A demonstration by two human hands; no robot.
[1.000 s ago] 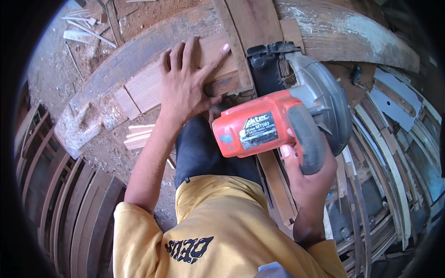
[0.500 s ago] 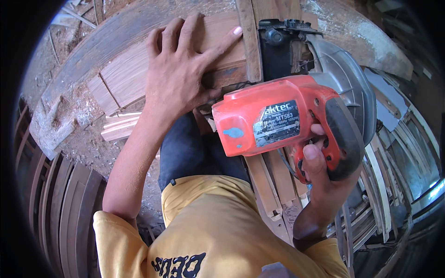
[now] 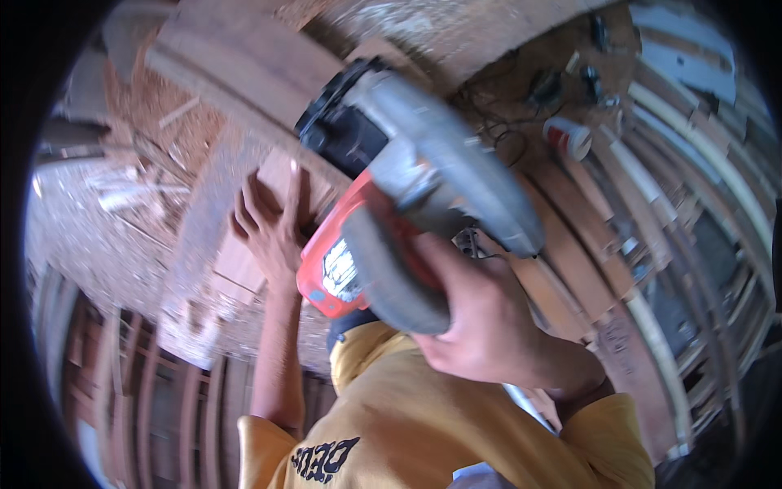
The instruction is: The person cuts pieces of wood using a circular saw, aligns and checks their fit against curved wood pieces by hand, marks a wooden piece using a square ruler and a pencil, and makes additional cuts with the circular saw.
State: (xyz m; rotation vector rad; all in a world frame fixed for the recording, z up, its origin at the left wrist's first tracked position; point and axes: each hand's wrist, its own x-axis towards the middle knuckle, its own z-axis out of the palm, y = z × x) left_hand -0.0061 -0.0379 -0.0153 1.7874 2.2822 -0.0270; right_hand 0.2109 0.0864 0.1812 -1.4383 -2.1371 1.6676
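My right hand [image 3: 481, 318] grips the dark handle of an orange and grey circular saw [image 3: 391, 204], which is lifted close to the camera and tilted, its grey blade guard on the upper right. My left hand [image 3: 269, 224] lies flat with spread fingers on a short wooden board [image 3: 244, 261] that rests across a long plank [image 3: 204, 220]. The saw hides part of the board and the thumb side of my left hand. My yellow shirt fills the lower middle.
Sawdust and wood scraps cover the ground at the left [image 3: 98, 220]. Curved wooden slats [image 3: 692, 204] lie stacked at the right. A small white and red container [image 3: 568, 136] and dark cables sit at the upper right. More curved slats [image 3: 147, 391] lie at the lower left.
The saw has risen off the wood and swung nearer the camera, tilting. The view has shifted and turned. My left hand stays pressed on the board.
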